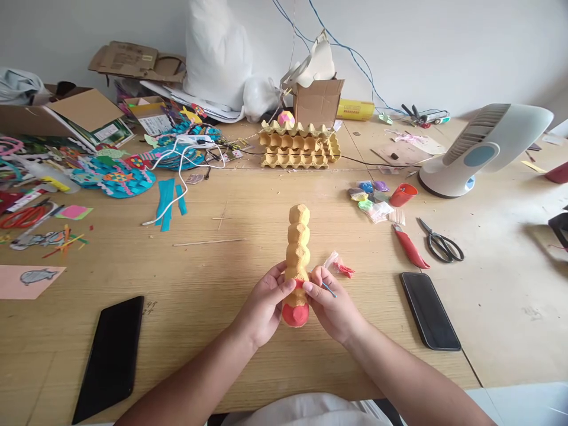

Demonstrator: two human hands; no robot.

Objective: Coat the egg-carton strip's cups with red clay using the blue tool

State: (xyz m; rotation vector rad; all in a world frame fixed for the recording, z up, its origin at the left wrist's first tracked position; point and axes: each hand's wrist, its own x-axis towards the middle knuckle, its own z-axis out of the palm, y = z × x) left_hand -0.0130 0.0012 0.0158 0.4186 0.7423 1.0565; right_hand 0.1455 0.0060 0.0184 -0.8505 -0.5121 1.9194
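Note:
A yellow strip cut from an egg carton, several bumps long, lies pointing away from me on the wooden table. Its nearest bump is covered in red clay. My left hand grips the strip's near end from the left, fingers closed on it. My right hand presses on the red clay from the right and pinches a thin blue-tipped stick. A small plastic bag with red clay lies just beyond my right hand.
Two black phones lie near the front edge. Scissors, a red knife, a red cup and clay bags sit right of centre. Stacked egg trays, a fan, paper crafts and boxes crowd the back.

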